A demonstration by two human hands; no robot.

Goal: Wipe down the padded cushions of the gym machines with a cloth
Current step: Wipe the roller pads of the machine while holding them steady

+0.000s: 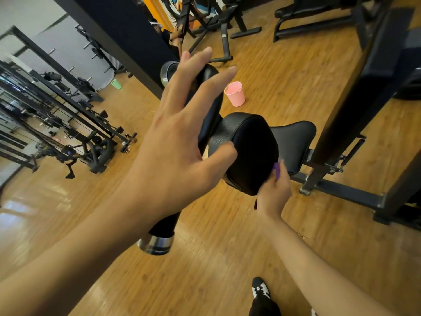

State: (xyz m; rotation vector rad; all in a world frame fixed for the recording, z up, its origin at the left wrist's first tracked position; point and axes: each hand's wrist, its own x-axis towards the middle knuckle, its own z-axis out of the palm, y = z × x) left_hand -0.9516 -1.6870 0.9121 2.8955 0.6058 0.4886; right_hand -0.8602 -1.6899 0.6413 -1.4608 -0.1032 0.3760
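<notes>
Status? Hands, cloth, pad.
Left hand open, by the pad. Right hand holds cloth against pad's lower edge. Nothing in the way.

One wide-angle camera, worn on the person's head, looks forward and down, rolled so the wooden plank floor [216,270] slants across the frame. The left hand [180,142] looms very near at centre. The right hand [274,189], gripping a purple cloth [276,171], lies farther off beside the rounded black leather cushion [252,153].
</notes>
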